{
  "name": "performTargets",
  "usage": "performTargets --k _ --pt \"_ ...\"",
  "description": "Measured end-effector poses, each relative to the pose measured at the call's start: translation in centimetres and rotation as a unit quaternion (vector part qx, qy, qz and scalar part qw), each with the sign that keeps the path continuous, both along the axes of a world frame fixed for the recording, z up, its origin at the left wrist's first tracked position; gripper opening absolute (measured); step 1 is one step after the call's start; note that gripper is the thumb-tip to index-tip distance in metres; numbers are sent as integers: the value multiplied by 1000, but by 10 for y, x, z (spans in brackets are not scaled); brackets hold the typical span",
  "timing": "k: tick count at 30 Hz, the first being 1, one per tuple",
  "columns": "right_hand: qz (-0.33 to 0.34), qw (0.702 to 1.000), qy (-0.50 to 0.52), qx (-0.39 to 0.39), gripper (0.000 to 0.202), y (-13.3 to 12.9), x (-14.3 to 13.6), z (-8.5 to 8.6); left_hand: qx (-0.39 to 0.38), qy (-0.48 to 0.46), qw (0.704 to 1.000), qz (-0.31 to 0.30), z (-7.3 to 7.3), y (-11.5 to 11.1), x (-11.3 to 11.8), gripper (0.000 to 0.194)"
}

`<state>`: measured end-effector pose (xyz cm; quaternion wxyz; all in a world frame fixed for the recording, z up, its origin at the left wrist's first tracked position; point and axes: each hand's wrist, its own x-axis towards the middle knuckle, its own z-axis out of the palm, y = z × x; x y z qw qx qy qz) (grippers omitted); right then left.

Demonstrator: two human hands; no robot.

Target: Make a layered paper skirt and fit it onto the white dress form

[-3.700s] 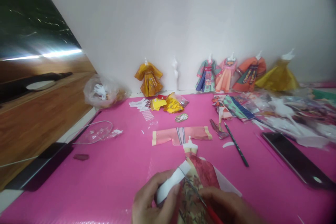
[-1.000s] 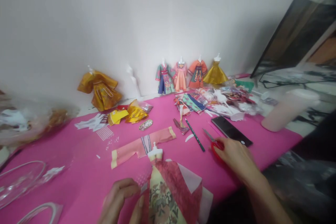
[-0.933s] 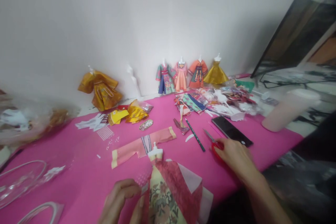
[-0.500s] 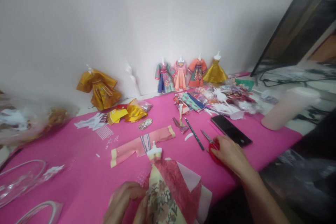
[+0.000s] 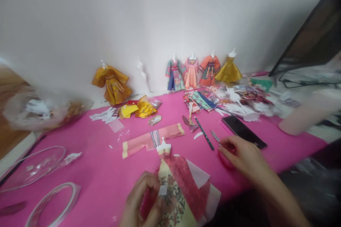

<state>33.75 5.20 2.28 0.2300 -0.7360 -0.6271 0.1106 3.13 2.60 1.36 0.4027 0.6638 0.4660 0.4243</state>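
Observation:
In front of me lies a headless white doll form (image 5: 163,146) in a cream floral skirt (image 5: 173,198) with a red panel (image 5: 183,177) and white backing. My left hand (image 5: 144,198) is at the skirt's left edge, fingers curled, with a small white piece (image 5: 163,189) at the fingertips. To the right, my right hand (image 5: 239,158) grips the red handles of the scissors (image 5: 215,136); their blades point away from me, low over the pink mat. Its fingers hide part of the handles.
Behind the doll lies a pink top (image 5: 154,139). A pencil (image 5: 204,133) and a black phone (image 5: 244,131) are near the scissors. Several dressed doll forms (image 5: 210,69) stand along the wall. Fabric scraps (image 5: 237,101) are piled at right; a tape roll (image 5: 53,204) lies left.
The view has shifted, so the table appears farther right. A small white piece now shows at my left fingertips. My right hand remains at the scissors' handles.

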Motion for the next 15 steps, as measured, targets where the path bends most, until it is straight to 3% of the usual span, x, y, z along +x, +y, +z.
performTargets --k 3,7,10,15 --pt "153 978 136 30 14 -10 -40 14 -35 -16 999 -21 3 -1 4 12" --pt "280 941 184 44 15 -24 -87 25 -39 9 998 -58 5 -4 8 12" --pt "327 926 181 53 10 -30 -101 23 -13 53 995 -86 4 -6 8 12" --pt "349 924 137 79 7 -30 -106 14 33 130 986 -95 3 -10 8 14"
